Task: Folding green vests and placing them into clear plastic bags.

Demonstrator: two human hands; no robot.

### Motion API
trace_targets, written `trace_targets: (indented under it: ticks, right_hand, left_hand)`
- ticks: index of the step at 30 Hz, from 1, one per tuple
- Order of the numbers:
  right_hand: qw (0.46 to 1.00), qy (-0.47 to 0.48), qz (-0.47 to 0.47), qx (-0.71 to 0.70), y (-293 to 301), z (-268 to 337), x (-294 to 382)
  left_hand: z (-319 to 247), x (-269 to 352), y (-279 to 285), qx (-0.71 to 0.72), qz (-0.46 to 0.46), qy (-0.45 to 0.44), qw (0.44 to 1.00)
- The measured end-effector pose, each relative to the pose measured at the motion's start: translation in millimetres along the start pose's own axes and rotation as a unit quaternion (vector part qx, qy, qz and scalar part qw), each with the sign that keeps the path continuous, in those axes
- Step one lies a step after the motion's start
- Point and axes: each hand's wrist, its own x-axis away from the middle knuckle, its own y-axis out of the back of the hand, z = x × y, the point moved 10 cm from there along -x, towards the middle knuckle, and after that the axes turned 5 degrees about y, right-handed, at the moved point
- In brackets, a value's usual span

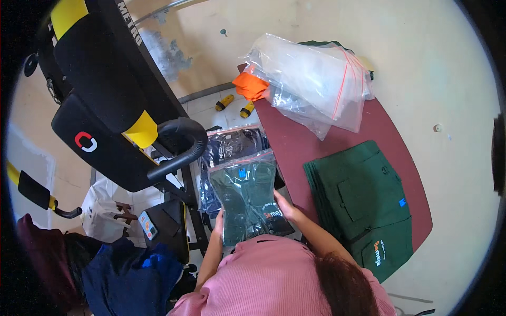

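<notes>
A folded green garment in a clear zip-seal plastic bag (246, 197) is held before my body, between both hands. Its red-lined seal edge lies at the far end, and printed lettering shows through the plastic. My left hand (219, 224) grips the bag's left side near the lower corner. On the opposite side, my right hand (284, 206) holds the right edge; some fingers of both hands are hidden by the bag. Beyond it lie bagged dark garments (233, 143), partly covered. To the right, a stack of folded green garments (355, 197) rests on a burgundy table (292, 148).
Clear zip bags (312, 79) lie loosely stacked at the table's far end, beside an orange cloth (250, 85). A black-and-yellow exercise machine (114, 98) juts in from the left, its padded handle (197, 138) near the bags. A phone (148, 225) lies on a black seat (170, 221); dark clothes (126, 272) are heaped lower left.
</notes>
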Motion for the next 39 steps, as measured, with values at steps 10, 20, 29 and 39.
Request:
trace_targets:
  ticks: [10, 20, 29, 39]
  right_hand:
    - [0.994, -0.030, -0.022, 0.107, -21, -56, 57]
    - [0.953, 0.061, 0.033, 0.295, -63, -46, 123]
    - [0.979, 0.149, -0.052, 0.132, -47, 13, 175]
    - [0.905, 0.392, -0.106, -0.126, -33, 134, 275]
  left_hand:
    - [55, 89, -15, 0.101, 0.051, -0.068, 0.991]
    - [88, 130, -34, 0.069, 0.059, -0.129, 0.987]
    - [34, 110, -118, -0.119, 0.051, -0.088, 0.988]
    - [-34, 47, -348, -0.239, 0.233, -0.046, 0.941]
